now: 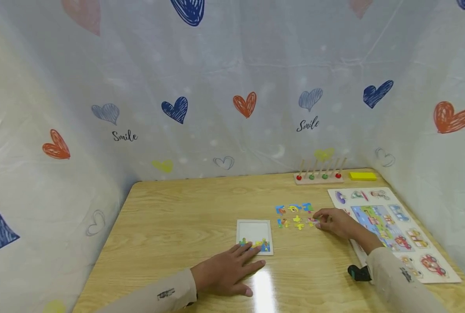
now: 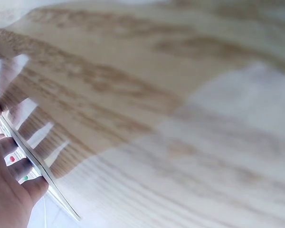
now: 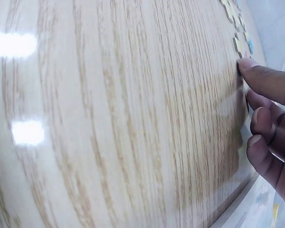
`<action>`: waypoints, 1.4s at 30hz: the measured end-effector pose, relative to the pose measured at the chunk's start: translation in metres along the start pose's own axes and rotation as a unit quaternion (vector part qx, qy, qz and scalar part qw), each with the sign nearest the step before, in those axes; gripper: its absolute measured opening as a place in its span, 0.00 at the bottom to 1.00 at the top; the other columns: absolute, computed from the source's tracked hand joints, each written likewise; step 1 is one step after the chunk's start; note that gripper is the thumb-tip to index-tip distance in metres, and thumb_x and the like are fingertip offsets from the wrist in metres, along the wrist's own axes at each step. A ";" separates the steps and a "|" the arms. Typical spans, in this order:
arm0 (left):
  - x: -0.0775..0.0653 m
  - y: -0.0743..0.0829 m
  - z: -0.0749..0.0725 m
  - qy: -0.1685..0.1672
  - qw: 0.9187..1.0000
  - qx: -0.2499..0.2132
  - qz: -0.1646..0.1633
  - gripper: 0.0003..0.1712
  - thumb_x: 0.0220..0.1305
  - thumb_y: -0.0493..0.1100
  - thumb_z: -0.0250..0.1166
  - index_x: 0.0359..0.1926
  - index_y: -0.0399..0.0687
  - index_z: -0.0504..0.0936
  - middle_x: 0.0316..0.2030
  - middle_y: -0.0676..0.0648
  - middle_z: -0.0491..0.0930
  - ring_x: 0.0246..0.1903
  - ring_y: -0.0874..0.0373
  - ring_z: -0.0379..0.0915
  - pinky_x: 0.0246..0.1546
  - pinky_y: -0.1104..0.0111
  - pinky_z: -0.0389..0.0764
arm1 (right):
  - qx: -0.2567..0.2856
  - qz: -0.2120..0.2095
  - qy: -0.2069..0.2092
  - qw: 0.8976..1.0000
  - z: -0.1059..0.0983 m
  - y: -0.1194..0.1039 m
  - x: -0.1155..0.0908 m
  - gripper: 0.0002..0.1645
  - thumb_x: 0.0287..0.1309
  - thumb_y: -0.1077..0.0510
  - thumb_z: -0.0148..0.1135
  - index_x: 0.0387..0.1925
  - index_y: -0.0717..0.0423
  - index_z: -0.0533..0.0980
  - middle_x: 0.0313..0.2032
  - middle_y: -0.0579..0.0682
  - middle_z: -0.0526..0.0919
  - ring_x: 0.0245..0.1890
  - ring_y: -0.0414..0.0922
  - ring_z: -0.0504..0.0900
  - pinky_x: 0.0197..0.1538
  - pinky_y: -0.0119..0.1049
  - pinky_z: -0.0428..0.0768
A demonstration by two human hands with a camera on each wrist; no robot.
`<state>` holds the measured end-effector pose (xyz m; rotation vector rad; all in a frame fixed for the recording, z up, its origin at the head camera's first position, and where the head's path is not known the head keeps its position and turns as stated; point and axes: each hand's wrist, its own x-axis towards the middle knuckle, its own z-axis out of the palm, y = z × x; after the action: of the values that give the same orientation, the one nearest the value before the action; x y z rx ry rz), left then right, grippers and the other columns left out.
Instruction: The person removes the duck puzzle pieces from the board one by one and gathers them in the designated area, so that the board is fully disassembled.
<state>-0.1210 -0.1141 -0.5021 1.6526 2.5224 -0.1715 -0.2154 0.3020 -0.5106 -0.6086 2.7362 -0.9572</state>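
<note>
A white-framed jigsaw tray lies on the table, its bottom row filled with colourful pieces. My left hand rests over the tray's near edge with fingers spread and fairly straight; in the left wrist view the fingers reach over the frame's rim. To the right of the tray, several loose jigsaw pieces lie in rough rows. At their right end my right hand pinches a pinkish puzzle piece between thumb and index finger. Its other fingers curl loosely in the right wrist view.
A large picture-puzzle board lies at the right, partly beneath my right forearm. Behind it are a pegged wooden stand with red and green beads and a yellow block. A heart-printed curtain surrounds the wooden table.
</note>
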 end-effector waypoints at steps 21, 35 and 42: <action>0.002 0.002 -0.007 -0.008 1.000 0.027 -0.005 0.43 0.74 0.72 0.35 0.80 0.57 0.52 0.79 0.40 0.48 0.77 0.41 0.50 0.72 0.56 0.65 | 0.016 0.008 -0.001 1.000 -0.002 -0.002 -0.002 0.18 0.64 0.55 0.67 0.53 0.59 0.81 0.34 0.46 0.81 0.33 0.36 0.74 0.35 0.32 0.75; 0.008 0.000 -0.014 -0.045 0.999 0.019 -0.015 0.44 0.73 0.74 0.33 0.80 0.59 0.52 0.79 0.43 0.49 0.77 0.44 0.51 0.72 0.57 0.64 | 0.011 0.018 0.003 1.000 -0.005 -0.009 -0.002 0.20 0.64 0.56 0.67 0.54 0.61 0.79 0.35 0.47 0.82 0.31 0.39 0.74 0.33 0.32 0.74; 0.011 -0.003 -0.014 -0.027 0.999 0.033 -0.003 0.44 0.72 0.75 0.37 0.79 0.57 0.56 0.77 0.42 0.56 0.74 0.45 0.59 0.68 0.58 0.70 | 0.007 0.014 0.000 1.000 -0.004 -0.016 -0.001 0.21 0.67 0.53 0.65 0.57 0.58 0.79 0.35 0.46 0.81 0.31 0.38 0.74 0.31 0.32 0.72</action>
<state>-0.1286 -0.1027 -0.4899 1.6410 2.5073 -0.2999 -0.2111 0.2933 -0.4971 -0.5659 2.7289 -0.9681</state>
